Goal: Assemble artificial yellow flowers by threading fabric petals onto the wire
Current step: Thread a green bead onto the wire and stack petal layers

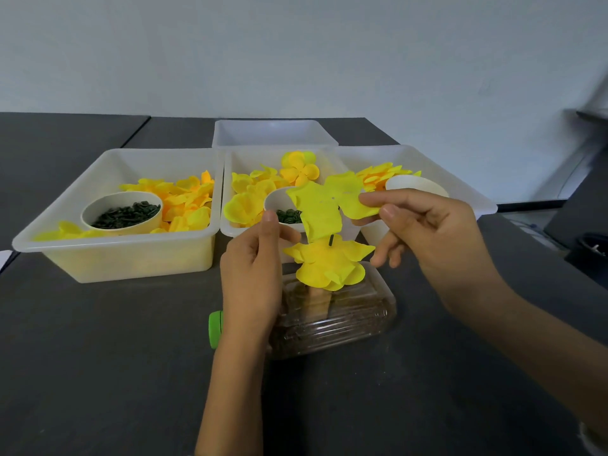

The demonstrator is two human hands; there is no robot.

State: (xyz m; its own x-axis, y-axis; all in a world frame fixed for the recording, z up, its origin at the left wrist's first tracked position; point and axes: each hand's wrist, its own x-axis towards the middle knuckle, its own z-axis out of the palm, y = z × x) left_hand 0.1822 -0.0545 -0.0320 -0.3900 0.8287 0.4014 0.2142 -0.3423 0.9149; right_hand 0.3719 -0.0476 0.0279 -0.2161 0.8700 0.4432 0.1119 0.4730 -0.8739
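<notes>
A flat yellow fabric petal piece (pixel 324 205) hangs in the air above the wire tip (pixel 331 240). My right hand (pixel 424 232) pinches its right lobe between thumb and forefinger. Below it, several yellow petals (pixel 327 263) sit stacked on the dark wire, which stands up from a clear plastic bottle (pixel 332 317) lying on its side. My left hand (pixel 253 274) is raised just left of the stack, fingers upright and loosely curved, with nothing visibly between them.
Three white bins stand behind: the left bin (pixel 115 245) holds yellow petals and a cup of dark green pieces (pixel 123 213), the middle bin (pixel 230 159) more petals and a cup, the right bin (pixel 460 189) orange-yellow petals. An empty bin (pixel 273 130) sits farther back. The bottle has a green cap (pixel 215 329).
</notes>
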